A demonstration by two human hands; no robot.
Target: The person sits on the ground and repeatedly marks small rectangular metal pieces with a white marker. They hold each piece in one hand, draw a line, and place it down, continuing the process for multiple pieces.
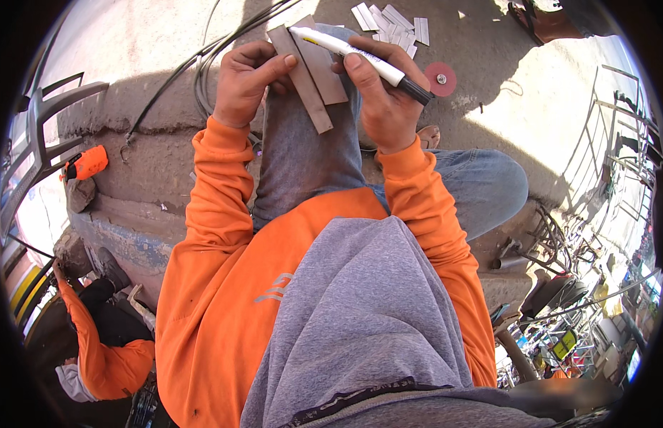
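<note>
Two flat grey metal strips, a longer, narrow front strip [301, 82] and a broader rear strip [324, 71], lie overlapped at a slant above the raised knee of faded blue denim jeans [303, 160]. Through the head camera we see our left hand [240, 82] clamped on the front strip, thumb against its edge. Our right hand [385, 100] is closed around a white marker with a black end [360, 57], its tapered tip at the strips' upper ends; whether it touches, we cannot tell.

We make out no ink line on either strip, so we judge the marking at an early stage, or its trace too faint to show. A loose pile of short, pale metal pieces [422, 31] lies on the ground beyond the knee; we cannot tell whether they are finished. What remains, as we judge it, is the work on this pair.

Both strips look thin, stiff and dull, with straight edges and square corners. Near the right hand sits a round, matt, reddish disc [440, 78] with a metal centre; rough, dusty concrete [481, 135] spreads around.
</note>
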